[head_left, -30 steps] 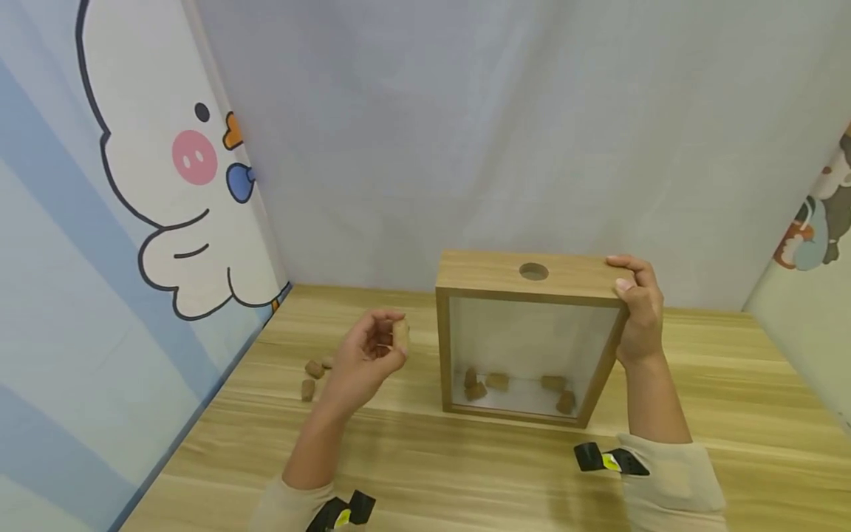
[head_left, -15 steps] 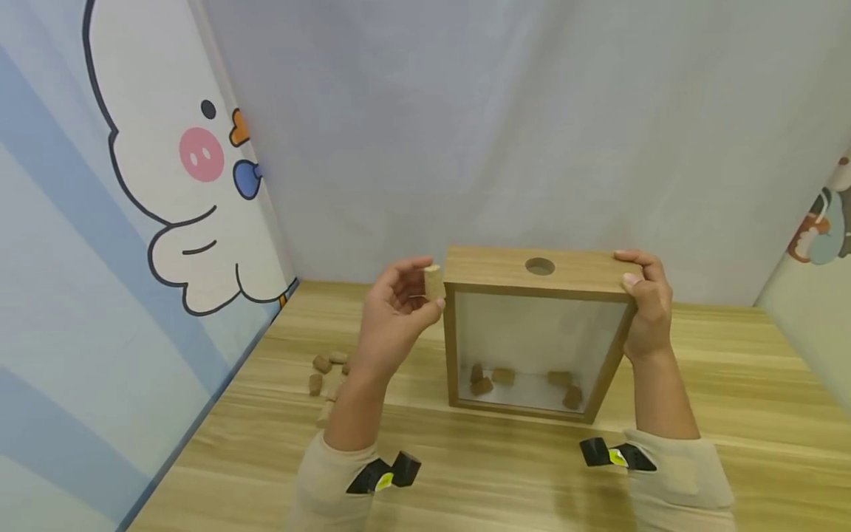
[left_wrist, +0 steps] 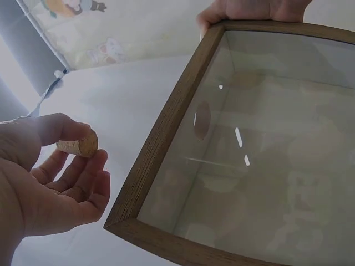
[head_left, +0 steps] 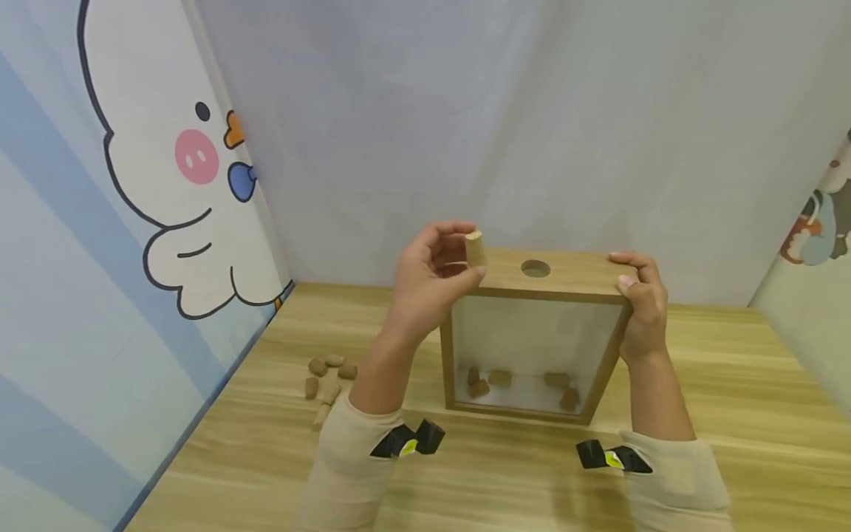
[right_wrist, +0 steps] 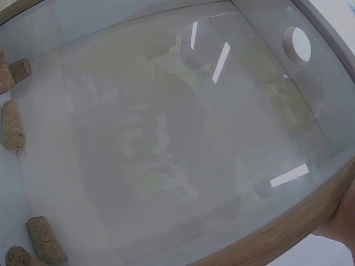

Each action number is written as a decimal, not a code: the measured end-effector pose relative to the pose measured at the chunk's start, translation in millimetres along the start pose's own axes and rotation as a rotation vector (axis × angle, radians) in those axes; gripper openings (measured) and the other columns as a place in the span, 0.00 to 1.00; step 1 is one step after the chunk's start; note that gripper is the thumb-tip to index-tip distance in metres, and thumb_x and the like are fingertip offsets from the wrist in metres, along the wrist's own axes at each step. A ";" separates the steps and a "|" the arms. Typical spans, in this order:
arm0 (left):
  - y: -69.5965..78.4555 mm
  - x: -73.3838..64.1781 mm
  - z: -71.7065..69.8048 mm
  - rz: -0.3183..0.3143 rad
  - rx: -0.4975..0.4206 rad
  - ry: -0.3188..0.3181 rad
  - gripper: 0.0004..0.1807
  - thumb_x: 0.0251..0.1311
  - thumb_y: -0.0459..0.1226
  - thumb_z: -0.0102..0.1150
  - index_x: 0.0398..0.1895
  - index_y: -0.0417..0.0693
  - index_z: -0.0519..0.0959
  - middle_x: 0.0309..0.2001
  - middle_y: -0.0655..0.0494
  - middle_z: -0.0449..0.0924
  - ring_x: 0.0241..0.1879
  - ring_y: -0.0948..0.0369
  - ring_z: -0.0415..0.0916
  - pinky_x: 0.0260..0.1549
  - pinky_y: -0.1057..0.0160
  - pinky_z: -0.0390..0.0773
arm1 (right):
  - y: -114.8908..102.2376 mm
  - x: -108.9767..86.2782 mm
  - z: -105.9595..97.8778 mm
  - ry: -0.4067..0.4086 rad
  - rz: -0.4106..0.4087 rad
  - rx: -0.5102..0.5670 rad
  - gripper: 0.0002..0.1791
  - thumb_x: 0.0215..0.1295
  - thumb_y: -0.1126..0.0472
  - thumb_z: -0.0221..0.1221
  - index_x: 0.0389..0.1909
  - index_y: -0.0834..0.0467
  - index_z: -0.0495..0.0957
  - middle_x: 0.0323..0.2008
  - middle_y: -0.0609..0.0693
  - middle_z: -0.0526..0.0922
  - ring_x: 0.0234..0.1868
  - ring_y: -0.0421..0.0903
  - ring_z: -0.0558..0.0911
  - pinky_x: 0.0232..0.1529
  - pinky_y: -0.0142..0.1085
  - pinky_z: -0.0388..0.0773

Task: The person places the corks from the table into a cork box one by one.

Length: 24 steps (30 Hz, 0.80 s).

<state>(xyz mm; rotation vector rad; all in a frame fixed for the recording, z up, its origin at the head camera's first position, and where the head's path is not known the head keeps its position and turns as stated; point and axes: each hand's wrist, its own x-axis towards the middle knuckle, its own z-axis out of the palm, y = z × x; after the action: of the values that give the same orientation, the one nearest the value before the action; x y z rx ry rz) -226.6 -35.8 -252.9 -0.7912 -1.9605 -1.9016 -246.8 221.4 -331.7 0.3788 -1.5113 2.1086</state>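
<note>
My left hand pinches a cork between thumb and fingers, over the left end of the box's top in the head view. The left wrist view shows the same cork at my fingertips, beside the frame. The wooden box stands upright with a glass front and a round hole in its top. My right hand grips the box's upper right corner, thumb on the top. Several corks lie on the box's floor behind the glass, among them one cork in the right wrist view.
Several loose corks, one a brown cork, lie on the wooden table left of the box, beside my left forearm. A pale curtain hangs behind the table, and a cartoon-printed curtain borders its left side.
My left hand has carried the cork up and right, from beside the box to over its top left end. My right hand keeps its grip on the corner.
</note>
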 end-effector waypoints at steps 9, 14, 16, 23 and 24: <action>1.4 29.9 19.9 -0.134 0.081 -0.065 0.22 0.46 0.25 0.68 0.47 0.43 0.75 0.39 0.50 0.79 0.38 0.58 0.77 0.37 0.64 0.76 | 0.7 -0.5 -0.9 -0.011 -0.008 -0.007 0.17 0.57 0.61 0.44 0.43 0.55 0.76 0.46 0.56 0.67 0.43 0.51 0.66 0.38 0.42 0.63; -3.0 43.0 31.3 -0.164 0.119 -0.141 0.23 0.44 0.27 0.72 0.46 0.42 0.76 0.37 0.49 0.78 0.36 0.57 0.77 0.36 0.66 0.77 | 0.6 -0.8 -2.7 -0.005 -0.003 -0.012 0.17 0.57 0.61 0.43 0.43 0.55 0.76 0.46 0.56 0.67 0.42 0.50 0.66 0.37 0.40 0.65; -5.7 46.2 35.4 -0.176 0.151 -0.154 0.23 0.44 0.29 0.72 0.46 0.44 0.77 0.37 0.50 0.78 0.36 0.58 0.77 0.36 0.66 0.76 | 0.7 -1.4 -3.1 -0.004 0.001 -0.019 0.17 0.57 0.61 0.43 0.43 0.54 0.76 0.46 0.56 0.67 0.41 0.50 0.66 0.36 0.39 0.65; -14.0 53.9 44.1 -0.306 0.110 -0.188 0.21 0.45 0.26 0.71 0.43 0.46 0.77 0.36 0.53 0.78 0.37 0.59 0.75 0.34 0.64 0.76 | 0.7 -0.8 -2.7 -0.007 -0.016 -0.008 0.17 0.57 0.62 0.43 0.43 0.55 0.76 0.44 0.56 0.68 0.41 0.49 0.66 0.37 0.38 0.65; -14.5 54.7 44.8 -0.322 0.098 -0.190 0.20 0.44 0.26 0.71 0.42 0.46 0.77 0.36 0.53 0.78 0.37 0.58 0.75 0.34 0.64 0.76 | 0.2 -0.4 -2.7 -0.004 -0.018 -0.010 0.16 0.57 0.62 0.43 0.43 0.55 0.76 0.44 0.56 0.68 0.41 0.49 0.67 0.37 0.38 0.65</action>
<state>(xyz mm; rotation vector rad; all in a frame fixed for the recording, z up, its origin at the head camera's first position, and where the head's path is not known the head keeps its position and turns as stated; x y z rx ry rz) -271.7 18.4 -237.4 -0.6846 -2.4027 -1.9406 -246.4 223.8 -333.0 0.3919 -1.5150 2.0869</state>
